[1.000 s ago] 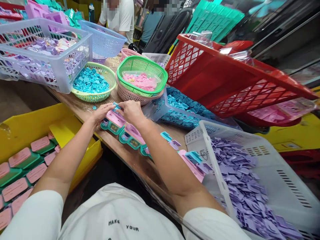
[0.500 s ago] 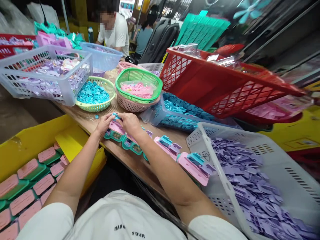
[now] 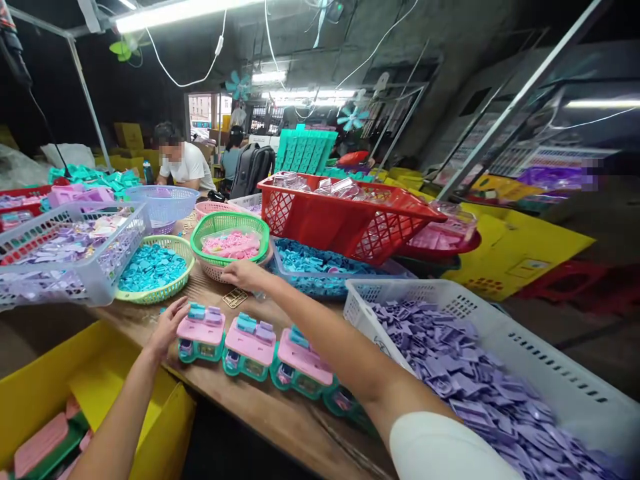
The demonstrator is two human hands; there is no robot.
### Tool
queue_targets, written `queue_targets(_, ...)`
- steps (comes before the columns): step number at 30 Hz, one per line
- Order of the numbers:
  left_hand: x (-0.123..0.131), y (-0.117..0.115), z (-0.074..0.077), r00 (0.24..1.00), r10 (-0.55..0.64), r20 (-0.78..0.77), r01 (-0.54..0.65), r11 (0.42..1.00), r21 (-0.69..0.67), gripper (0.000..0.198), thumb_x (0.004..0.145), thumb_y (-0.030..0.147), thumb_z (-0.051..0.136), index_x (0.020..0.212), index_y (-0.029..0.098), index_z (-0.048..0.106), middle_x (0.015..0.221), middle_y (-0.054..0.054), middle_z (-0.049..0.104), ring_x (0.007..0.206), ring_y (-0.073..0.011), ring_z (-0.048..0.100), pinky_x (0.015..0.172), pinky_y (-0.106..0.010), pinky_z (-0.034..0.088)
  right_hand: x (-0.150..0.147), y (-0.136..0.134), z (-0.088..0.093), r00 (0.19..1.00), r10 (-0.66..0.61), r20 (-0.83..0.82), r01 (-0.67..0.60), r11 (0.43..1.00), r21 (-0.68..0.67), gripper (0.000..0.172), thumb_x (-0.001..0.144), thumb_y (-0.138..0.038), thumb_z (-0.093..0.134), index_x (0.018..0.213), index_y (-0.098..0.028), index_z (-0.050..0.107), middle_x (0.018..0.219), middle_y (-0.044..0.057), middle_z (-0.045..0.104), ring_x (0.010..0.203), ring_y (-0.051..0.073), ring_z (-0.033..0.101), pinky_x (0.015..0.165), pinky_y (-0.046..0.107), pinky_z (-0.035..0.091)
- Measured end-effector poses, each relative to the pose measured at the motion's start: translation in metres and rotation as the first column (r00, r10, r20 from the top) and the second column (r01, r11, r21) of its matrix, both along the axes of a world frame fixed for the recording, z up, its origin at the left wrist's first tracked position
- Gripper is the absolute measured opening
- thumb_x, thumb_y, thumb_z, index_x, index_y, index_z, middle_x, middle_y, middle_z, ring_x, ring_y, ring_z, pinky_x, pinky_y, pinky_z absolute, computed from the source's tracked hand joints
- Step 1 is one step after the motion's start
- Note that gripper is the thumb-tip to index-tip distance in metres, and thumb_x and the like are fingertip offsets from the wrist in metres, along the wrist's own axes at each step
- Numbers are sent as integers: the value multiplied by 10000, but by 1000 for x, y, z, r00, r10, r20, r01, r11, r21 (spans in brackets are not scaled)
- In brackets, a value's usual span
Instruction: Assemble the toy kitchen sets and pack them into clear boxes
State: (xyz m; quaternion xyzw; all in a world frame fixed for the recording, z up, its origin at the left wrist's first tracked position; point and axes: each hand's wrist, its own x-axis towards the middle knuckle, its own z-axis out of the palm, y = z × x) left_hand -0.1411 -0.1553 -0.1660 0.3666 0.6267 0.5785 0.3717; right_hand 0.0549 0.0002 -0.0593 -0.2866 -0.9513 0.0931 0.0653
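Note:
My left hand rests beside the leftmost toy house, its fingers stretched and their tips near the toy's left side. That toy has a pink top, a green base, and blue and purple pieces upright on the top. Similar toys stand in a row to its right, partly behind my right forearm. My right hand is at the front of the pink basket, fingers bent together; anything in them is hidden. Just below it lies a flat gold-coloured frame.
A green basket of pink parts sits in the pink one. Nearby are a yellow-green basket of blue pieces, a red crate, and a white crate of purple pieces. A yellow box stands below the table's left edge.
My hands have parted: the right has gone from the leftmost toy to the pink basket, while the left stays beside the toy with its fingers loosened. My view has tilted up.

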Motion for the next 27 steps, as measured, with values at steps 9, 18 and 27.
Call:
queue_targets(9, 6, 113, 83, 407, 52, -912, 226, 962, 156, 285, 806, 393, 620, 998, 226, 750, 1038, -116, 698, 1047, -313, 618, 956, -447, 500, 7, 110, 5, 961, -219, 166, 215, 976, 44, 196, 822, -226, 664, 931, -157, 811, 918, 117, 779, 834, 218, 677, 739, 280, 455)
queue_targets(18, 37, 205, 85, 353, -107, -929, 273, 962, -7, 273, 800, 286, 566, 938, 166, 769, 842, -106, 721, 744, -238, 644, 732, -342, 491, -7, 129, 5, 969, -103, 224, 115, 993, -41, 267, 776, -250, 771, 1040, -226, 804, 973, 64, 793, 815, 185, 678, 676, 254, 411)
queue_targets(27, 34, 195, 96, 495, -105, -863, 229, 973, 13, 240, 798, 375, 606, 833, 195, 760, 740, -84, 722, 726, -230, 635, 709, -309, 464, 16, 127, -1, 998, -33, -50, 24, 985, -173, 146, 838, -211, 682, 939, -149, 767, 799, 30, 742, 687, 115, 604, 646, 223, 368)
